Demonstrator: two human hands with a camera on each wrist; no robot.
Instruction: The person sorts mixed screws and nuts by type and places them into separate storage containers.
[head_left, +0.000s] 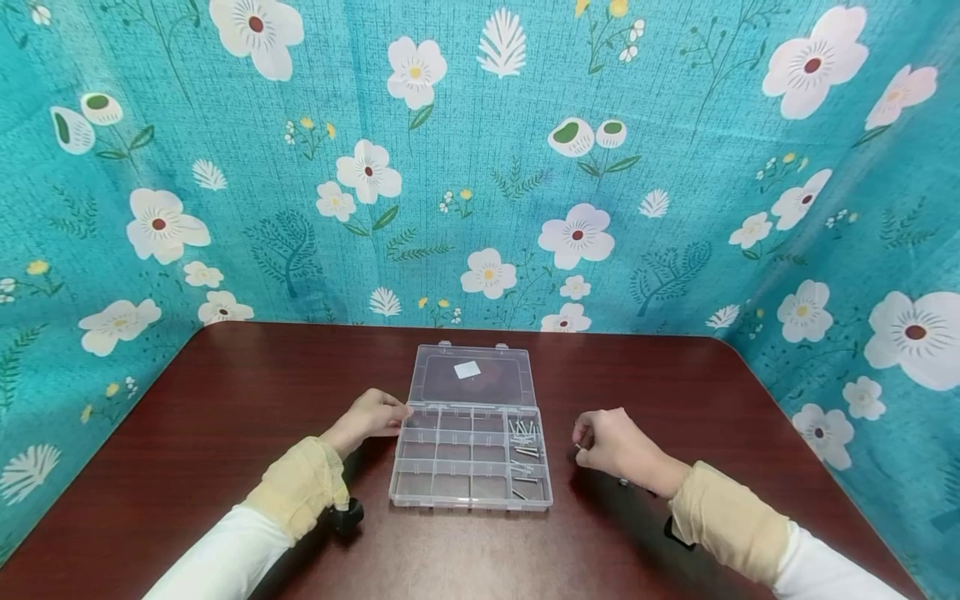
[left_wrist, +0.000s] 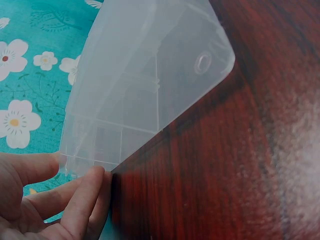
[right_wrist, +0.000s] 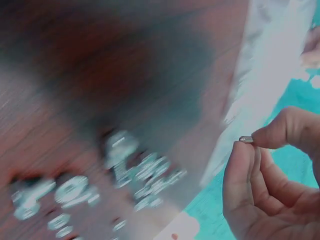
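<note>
A clear plastic compartment box (head_left: 471, 502) lies on the table with its lid (head_left: 442, 375) folded back. Screws (head_left: 527, 452) lie in its right-hand column. My left hand (head_left: 372, 414) pinches the box's left side near the hinge; in the left wrist view the thumb and fingers (left_wrist: 85, 200) are at its corner. To the right of the box, above the table, my right hand (head_left: 615, 442) pinches a small silvery metal fastener (right_wrist: 246, 139) between thumb and forefinger. Most of that piece is hidden by the fingertips.
Loose metal hardware (right_wrist: 155, 175) lies on the table, blurred in the right wrist view and mostly hidden under the right wrist in the head view. A flowered blue cloth (head_left: 480, 167) hangs behind the dark red table (head_left: 300, 358). A white label (head_left: 467, 369) shows on the lid.
</note>
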